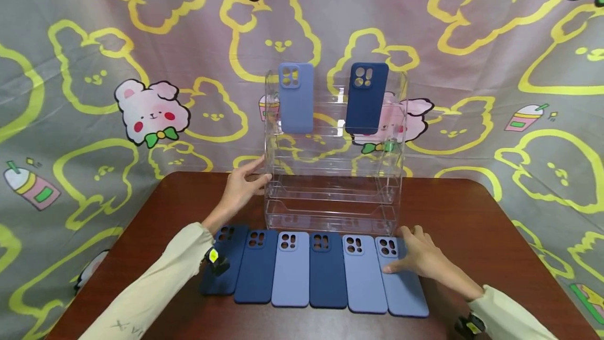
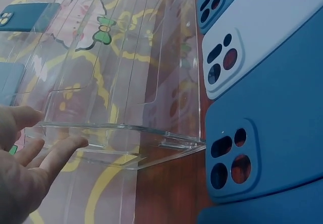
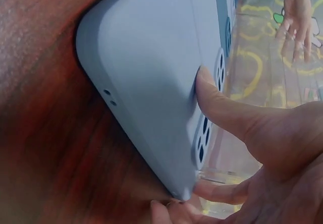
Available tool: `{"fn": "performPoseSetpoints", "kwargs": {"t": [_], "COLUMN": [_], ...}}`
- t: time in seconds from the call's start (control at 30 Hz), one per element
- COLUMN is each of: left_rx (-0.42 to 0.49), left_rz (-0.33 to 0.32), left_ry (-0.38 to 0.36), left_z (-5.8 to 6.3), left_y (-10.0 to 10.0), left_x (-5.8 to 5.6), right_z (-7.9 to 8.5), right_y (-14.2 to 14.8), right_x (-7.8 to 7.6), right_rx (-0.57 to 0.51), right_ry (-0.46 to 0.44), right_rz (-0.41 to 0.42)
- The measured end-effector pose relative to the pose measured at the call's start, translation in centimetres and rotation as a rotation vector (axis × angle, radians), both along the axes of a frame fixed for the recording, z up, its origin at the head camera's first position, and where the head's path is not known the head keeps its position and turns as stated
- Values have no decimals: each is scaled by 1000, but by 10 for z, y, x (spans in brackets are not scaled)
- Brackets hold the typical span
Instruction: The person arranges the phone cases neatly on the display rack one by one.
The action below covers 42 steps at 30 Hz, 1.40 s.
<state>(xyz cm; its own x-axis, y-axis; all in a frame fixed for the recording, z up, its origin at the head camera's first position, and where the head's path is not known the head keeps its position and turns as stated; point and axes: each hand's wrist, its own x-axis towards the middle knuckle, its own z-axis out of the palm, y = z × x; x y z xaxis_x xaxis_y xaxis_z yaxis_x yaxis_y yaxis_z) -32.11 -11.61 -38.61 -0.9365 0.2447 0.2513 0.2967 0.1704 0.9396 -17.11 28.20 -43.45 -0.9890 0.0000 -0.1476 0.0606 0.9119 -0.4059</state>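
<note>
A clear tiered acrylic rack (image 1: 332, 164) stands on the table, a light blue phone case (image 1: 297, 106) and a navy phone case (image 1: 365, 104) upright in its top tier. At the rack's left side is my left hand (image 1: 243, 188); its fingers are loosely extended, fingertips right at the side panel in the left wrist view. My right hand (image 1: 422, 256) grips the rightmost light blue phone case (image 1: 403, 290) in the front row. Its thumb (image 3: 217, 98) lies on the back of that case, with the other fingers round the edge by the camera corner.
Other phone cases lie in a row before the rack: a navy case (image 1: 256, 272), a light blue case (image 1: 291, 277), another navy case (image 1: 327, 277) and more. The table (image 1: 453, 209) is reddish-brown wood. Behind it hangs a patterned cloth (image 1: 207, 51).
</note>
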Motion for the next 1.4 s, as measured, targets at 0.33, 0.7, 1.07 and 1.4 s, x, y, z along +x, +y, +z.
{"fn": "performPoseSetpoints", "kwargs": {"t": [0.33,0.7,1.07,1.4], "left_rx": [5,8,-19,-10], "left_rz": [-5,-8,-2,1], "left_ry": [8,15,11,-7], "left_z": [1,4,4,4], "left_y": [1,0,0,0], "left_x": [-2,-1,0,2], "right_z": [-1,-1,-2,8], "right_y": [8,19,52,65], "right_x": [-6,-9,-6,-5], "right_rx": [-52,-265,-652,-835], "right_ry": [-60,-135,-189,-264], "right_rz": [-12,-134,-82,-55]}}
